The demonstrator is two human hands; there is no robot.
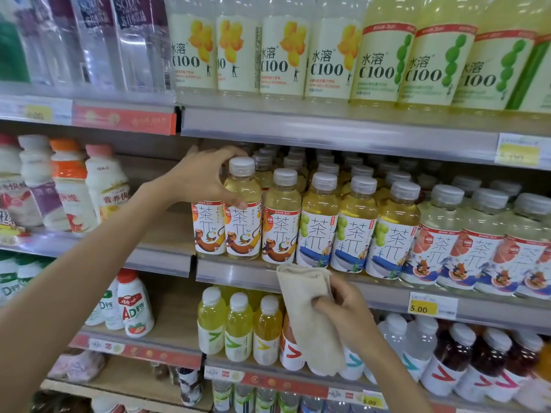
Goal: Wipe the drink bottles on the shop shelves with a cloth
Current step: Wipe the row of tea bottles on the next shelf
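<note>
Curling round the shoulder of a tea bottle (243, 231), the left grip (205, 180) holds it with the thumb on the front, just above the label, and the fingers arched over behind the white cap. That bottle stands upright in the front row of the middle shelf (238, 272), second from the left end, touching its neighbours on both sides; whether it is lifted off the shelf I cannot tell.

The right grip (343, 308) is lower and further right, its fingers curled round a folded beige cloth (310, 323). The cloth hangs down in front of the middle shelf's edge and across the bottles (238, 326) on the shelf below. Its top edge sits just beneath the third tea bottle, apart from the held one.

C100 bottles (283, 55) fill the shelf above. Milk drinks (71, 186) stand in the bay to the left. A yellow price tag (432, 305) reading 5.00 is fixed to the shelf rail, right of the cloth.
</note>
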